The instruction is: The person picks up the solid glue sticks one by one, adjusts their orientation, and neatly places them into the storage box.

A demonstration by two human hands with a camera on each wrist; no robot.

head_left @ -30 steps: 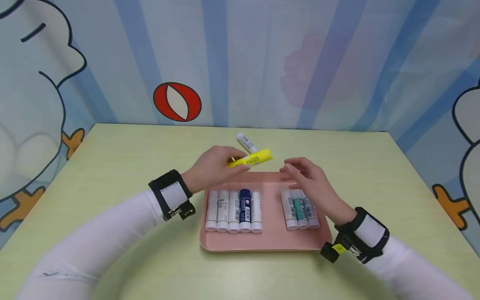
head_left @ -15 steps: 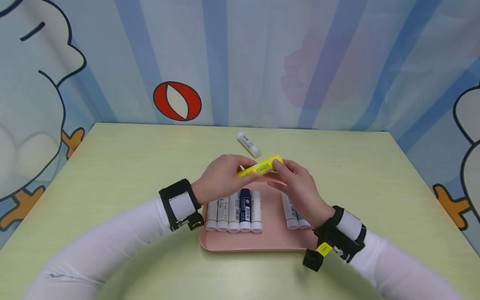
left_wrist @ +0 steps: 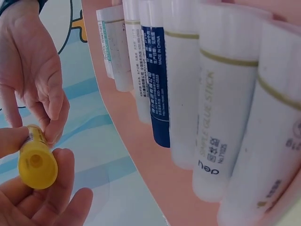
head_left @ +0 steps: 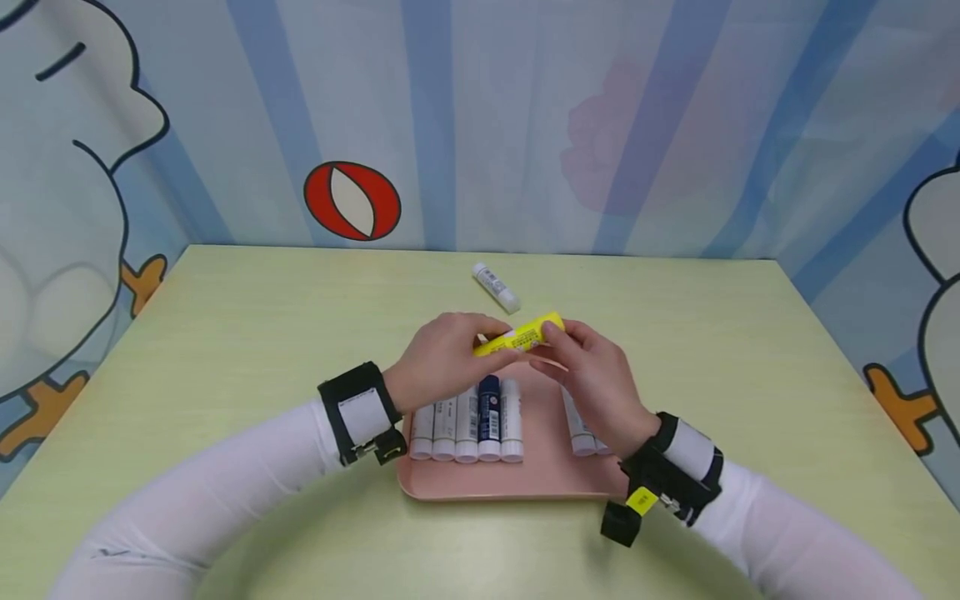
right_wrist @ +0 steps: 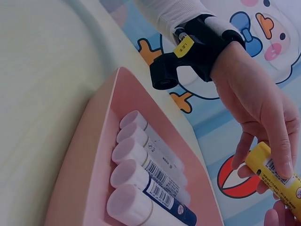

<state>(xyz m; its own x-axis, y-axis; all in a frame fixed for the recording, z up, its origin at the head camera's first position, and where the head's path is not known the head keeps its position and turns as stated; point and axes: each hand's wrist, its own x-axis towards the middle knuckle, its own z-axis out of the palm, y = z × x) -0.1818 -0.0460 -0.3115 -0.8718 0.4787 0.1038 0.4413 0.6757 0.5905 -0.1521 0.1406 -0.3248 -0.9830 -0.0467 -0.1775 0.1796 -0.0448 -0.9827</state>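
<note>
Over the back edge of the pink tray [head_left: 510, 483], both hands hold one yellow glue stick [head_left: 521, 336]. My left hand [head_left: 442, 362] pinches its left end between thumb and fingers. With the thumb on top, my right hand [head_left: 600, 383] grips the other end. In the left wrist view the end of the yellow glue stick [left_wrist: 37, 169] faces the camera. A row of several white glue sticks [head_left: 444, 433] and a navy one [head_left: 489, 421] lies in the tray's left part. On the right, a white glue stick [head_left: 577, 429] shows; its neighbours are mostly hidden behind my right hand.
A loose white glue stick [head_left: 496, 287] lies on the pale table [head_left: 300, 292] behind the tray. A blue striped backdrop [head_left: 495, 125] with cartoon prints stands at the table's back edge.
My right hand has moved left from above the right-hand sticks and taken hold of the yellow glue stick's free end. My left hand has shifted slightly right and nearer with it.
</note>
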